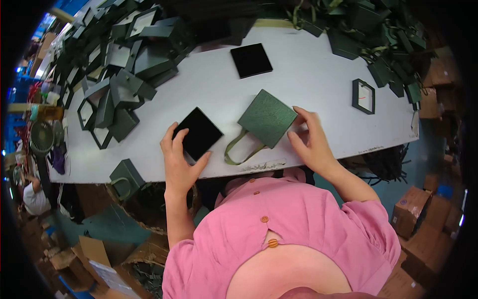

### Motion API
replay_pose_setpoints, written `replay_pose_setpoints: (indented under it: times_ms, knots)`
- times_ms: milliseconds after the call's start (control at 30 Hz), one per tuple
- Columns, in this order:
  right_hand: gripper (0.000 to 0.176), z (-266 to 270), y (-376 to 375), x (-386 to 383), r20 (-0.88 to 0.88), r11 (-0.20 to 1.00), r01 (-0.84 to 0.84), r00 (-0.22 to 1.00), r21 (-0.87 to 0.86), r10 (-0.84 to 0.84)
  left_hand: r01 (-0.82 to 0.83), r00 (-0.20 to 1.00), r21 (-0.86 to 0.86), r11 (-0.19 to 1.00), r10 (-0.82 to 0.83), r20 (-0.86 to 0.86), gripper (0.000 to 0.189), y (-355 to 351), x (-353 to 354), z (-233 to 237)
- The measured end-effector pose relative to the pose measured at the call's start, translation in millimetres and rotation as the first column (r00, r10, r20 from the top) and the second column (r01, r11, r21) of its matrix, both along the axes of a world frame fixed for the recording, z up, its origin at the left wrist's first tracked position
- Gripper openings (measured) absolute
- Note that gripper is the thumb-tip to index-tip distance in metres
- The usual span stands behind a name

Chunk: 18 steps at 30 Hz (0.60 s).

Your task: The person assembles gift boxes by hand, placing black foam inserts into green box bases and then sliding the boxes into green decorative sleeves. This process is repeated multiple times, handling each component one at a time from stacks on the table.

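My left hand [180,158] is curled around a black square pad [200,133], its fingers on the pad's left edge and its thumb at the lower corner. To the right, my right hand [312,142] grips the right corner of a dark green box [267,118] between thumb and fingers. This box has a textured face, and a green ribbon loop [233,154] hangs from its lower left side onto the table. A second black square pad [251,61] lies farther back, apart from both hands.
Dark green boxes and frames [134,65] are heaped on the white table [298,65] at the back left. More boxes with ribbons [368,30] pile up back right. A small open frame [363,96] lies at right. One box [126,178] is by the front left edge.
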State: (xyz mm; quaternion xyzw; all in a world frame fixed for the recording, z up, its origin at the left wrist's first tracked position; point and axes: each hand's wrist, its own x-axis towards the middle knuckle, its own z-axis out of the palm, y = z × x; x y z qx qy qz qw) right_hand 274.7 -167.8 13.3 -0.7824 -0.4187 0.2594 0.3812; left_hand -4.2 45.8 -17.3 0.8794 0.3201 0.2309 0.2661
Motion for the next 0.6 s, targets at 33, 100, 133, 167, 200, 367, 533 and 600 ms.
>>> replay_pose_setpoints:
  times_ms: [33,100,133,167,200,367,533,600]
  knots:
    - [0.067,-1,6,-1,0.283,0.996,-0.055,0.959,0.076,0.031,-0.028,1.000,-0.002,1.000,0.028,0.003,0.079,2,-6,-1]
    - [0.065,15,30,-2,0.471,0.956,-0.243,0.871,0.163,0.141,-0.070,0.998,-0.002,0.998,0.070,0.001,0.082,5,-12,-2]
    - [0.065,24,44,-4,0.564,0.922,-0.335,0.807,0.191,0.176,-0.079,0.997,-0.001,0.997,0.079,0.001,0.083,6,-13,-1]
    - [0.064,28,54,-9,0.570,0.902,-0.390,0.791,0.187,0.223,-0.086,0.996,0.002,0.996,0.086,0.005,0.084,7,-13,-1]
    - [0.063,31,65,-15,0.575,0.878,-0.442,0.773,0.183,0.269,-0.093,0.996,0.005,0.996,0.093,0.008,0.084,8,-14,-1]
    - [0.048,15,126,-35,0.634,0.559,-0.821,0.495,0.118,0.594,-0.115,0.993,0.004,0.993,0.115,0.013,0.087,8,-19,-3]
    - [0.023,-19,152,-55,0.646,0.672,-0.740,0.515,0.003,0.564,-0.152,0.988,0.019,0.988,0.151,0.034,0.089,13,-30,-3]
    - [0.016,-29,150,-53,0.609,0.751,-0.659,0.615,0.046,0.502,-0.224,0.973,0.025,0.974,0.222,0.069,0.090,16,-41,-15]
